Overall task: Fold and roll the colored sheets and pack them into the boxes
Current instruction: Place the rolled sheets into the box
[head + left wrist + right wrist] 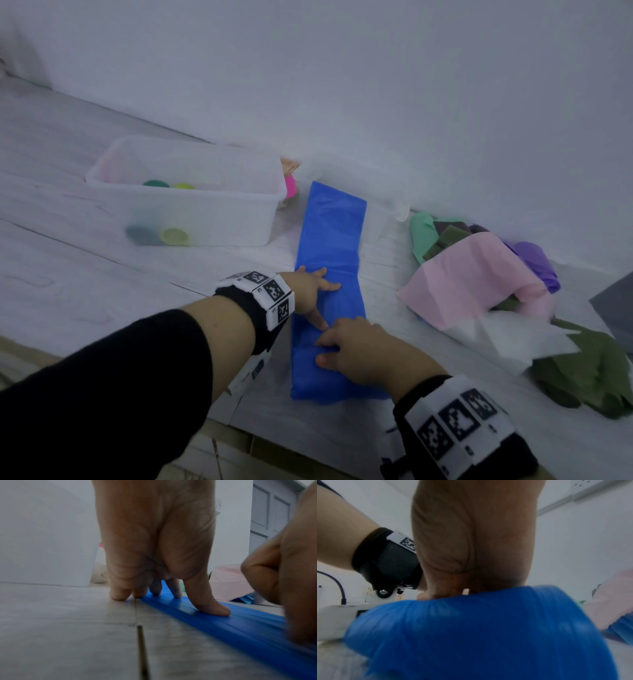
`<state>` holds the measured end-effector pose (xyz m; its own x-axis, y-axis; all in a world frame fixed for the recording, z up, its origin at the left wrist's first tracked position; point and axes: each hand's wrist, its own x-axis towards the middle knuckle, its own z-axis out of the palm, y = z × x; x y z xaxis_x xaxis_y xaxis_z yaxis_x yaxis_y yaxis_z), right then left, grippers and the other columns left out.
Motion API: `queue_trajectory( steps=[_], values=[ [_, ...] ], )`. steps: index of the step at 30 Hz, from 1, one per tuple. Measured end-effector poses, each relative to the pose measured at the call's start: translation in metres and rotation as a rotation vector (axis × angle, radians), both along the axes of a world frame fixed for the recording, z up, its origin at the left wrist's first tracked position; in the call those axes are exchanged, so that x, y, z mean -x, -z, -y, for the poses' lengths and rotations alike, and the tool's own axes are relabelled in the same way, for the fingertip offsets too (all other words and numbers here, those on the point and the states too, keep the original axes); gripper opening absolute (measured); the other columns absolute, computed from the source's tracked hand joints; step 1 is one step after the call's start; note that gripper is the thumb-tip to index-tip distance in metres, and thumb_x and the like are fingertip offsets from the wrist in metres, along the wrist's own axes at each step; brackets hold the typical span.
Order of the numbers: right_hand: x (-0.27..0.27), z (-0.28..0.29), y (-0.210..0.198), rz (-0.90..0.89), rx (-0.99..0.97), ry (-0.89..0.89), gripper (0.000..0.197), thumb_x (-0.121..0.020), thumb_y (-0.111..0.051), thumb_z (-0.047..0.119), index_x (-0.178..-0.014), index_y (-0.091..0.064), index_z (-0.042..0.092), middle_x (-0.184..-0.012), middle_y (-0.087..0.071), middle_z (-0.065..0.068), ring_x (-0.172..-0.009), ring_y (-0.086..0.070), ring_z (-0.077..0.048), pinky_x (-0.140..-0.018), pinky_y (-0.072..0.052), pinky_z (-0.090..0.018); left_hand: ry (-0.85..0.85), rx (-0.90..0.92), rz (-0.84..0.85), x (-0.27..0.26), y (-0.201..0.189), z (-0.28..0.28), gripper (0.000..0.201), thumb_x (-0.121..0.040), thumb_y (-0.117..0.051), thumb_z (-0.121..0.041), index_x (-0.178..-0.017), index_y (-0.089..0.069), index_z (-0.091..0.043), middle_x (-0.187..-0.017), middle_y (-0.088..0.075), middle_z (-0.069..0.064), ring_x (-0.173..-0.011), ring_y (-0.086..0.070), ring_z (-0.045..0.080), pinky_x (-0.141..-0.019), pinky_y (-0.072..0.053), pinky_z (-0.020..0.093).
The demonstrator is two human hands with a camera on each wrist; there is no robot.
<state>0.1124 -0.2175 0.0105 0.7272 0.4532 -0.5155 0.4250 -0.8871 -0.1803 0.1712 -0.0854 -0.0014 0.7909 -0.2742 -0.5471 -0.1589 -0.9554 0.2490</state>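
Observation:
A blue sheet (330,233), folded into a long narrow strip, lies on the white table; its far end reaches a clear box (394,205). My left hand (313,291) presses its straight, spread fingers on the strip's left edge, and the left wrist view shows the fingertips (211,609) flat on the blue sheet (240,626). My right hand (346,346) sits just nearer on the strip, fingers curled and pinching a fold of it. In the right wrist view the blue sheet (479,635) bulges up under the right hand (453,591).
A second clear box (102,171) at the left holds rolled sheets, one green (156,184) and one yellow (183,186). A bright pink roll (290,186) lies between the boxes. Loose pink (472,284), purple (534,263), white (507,339) and olive (589,373) sheets are heaped at the right.

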Motion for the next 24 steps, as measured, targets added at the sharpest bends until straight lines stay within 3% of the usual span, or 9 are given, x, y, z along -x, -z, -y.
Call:
queue_trajectory(
  steps=[3,5,7,10,12,15,19,24],
  values=[
    [0.005,-0.001,0.004,0.193,-0.233,0.148,0.028,-0.084,-0.067,0.036,-0.111,-0.060,0.032,-0.110,-0.055,0.008,-0.107,-0.052,-0.015,-0.092,-0.040,-0.030,0.005,-0.019,0.012,-0.002,0.002,0.001,0.088,-0.086,-0.066,-0.037,-0.150,-0.005,-0.038,-0.159,0.013,-0.005,-0.146,0.010,0.029,-0.117,-0.013,0.049],
    [0.008,-0.003,0.006,0.293,-0.224,0.141,0.014,-0.086,-0.066,0.036,-0.098,-0.067,0.029,-0.092,-0.047,0.010,-0.095,-0.050,-0.013,-0.079,-0.038,-0.025,0.002,-0.016,0.013,-0.002,0.003,0.001,0.089,-0.085,-0.066,-0.041,-0.150,-0.005,-0.038,-0.159,0.013,-0.006,-0.146,0.010,0.029,-0.117,-0.012,0.050],
    [0.012,-0.002,0.006,0.291,-0.227,0.137,0.018,-0.087,-0.063,0.039,-0.098,-0.071,0.027,-0.083,-0.042,0.013,-0.088,-0.047,-0.011,-0.074,-0.036,-0.024,0.008,-0.017,0.012,-0.002,0.003,0.001,0.090,-0.084,-0.065,-0.044,-0.150,-0.005,-0.038,-0.159,0.013,-0.006,-0.146,0.011,0.029,-0.117,-0.012,0.051],
    [0.019,0.008,0.004,0.261,-0.151,0.036,0.052,-0.074,-0.068,0.056,-0.120,-0.062,0.033,-0.106,-0.048,0.009,-0.102,-0.045,-0.014,-0.085,-0.039,-0.029,0.005,-0.001,0.019,-0.002,0.004,-0.001,0.091,-0.083,-0.066,-0.047,-0.150,-0.006,-0.039,-0.159,0.012,-0.006,-0.146,0.011,0.029,-0.117,-0.012,0.051],
    [0.024,0.013,0.007,0.273,-0.068,-0.051,0.069,-0.073,-0.069,0.054,-0.135,-0.047,0.035,-0.123,-0.044,0.008,-0.113,-0.039,-0.016,-0.097,-0.033,-0.032,0.010,0.004,0.025,-0.002,0.004,-0.001,0.091,-0.083,-0.066,-0.048,-0.150,-0.006,-0.038,-0.159,0.012,-0.006,-0.146,0.010,0.030,-0.117,-0.013,0.051],
    [0.025,0.014,0.011,0.312,-0.112,-0.081,0.060,-0.085,-0.062,0.035,-0.140,-0.039,0.035,-0.132,-0.041,0.010,-0.121,-0.035,-0.015,-0.103,-0.026,-0.029,0.017,0.010,0.030,-0.001,0.006,-0.003,0.090,-0.083,-0.064,-0.049,-0.150,-0.006,-0.038,-0.159,0.013,-0.004,-0.146,0.010,0.030,-0.118,-0.012,0.050],
    [0.020,0.020,0.007,0.215,-0.229,0.023,0.059,-0.082,-0.068,0.033,-0.135,-0.044,0.037,-0.134,-0.047,0.014,-0.124,-0.037,-0.012,-0.108,-0.025,-0.029,-0.026,0.080,0.066,-0.003,0.009,-0.010,0.075,-0.092,-0.052,-0.049,-0.151,-0.009,-0.032,-0.159,0.010,0.007,-0.146,0.002,0.030,-0.119,-0.009,0.042],
    [0.017,0.030,0.000,0.027,-0.259,0.088,0.045,-0.080,-0.071,0.031,-0.122,-0.053,0.035,-0.126,-0.053,0.012,-0.115,-0.047,-0.011,-0.095,-0.038,-0.024,-0.015,0.067,0.099,-0.003,0.013,-0.014,0.072,-0.092,-0.057,-0.039,-0.150,-0.015,-0.033,-0.159,0.007,0.009,-0.147,-0.003,0.027,-0.118,-0.012,0.036]
  ],
)
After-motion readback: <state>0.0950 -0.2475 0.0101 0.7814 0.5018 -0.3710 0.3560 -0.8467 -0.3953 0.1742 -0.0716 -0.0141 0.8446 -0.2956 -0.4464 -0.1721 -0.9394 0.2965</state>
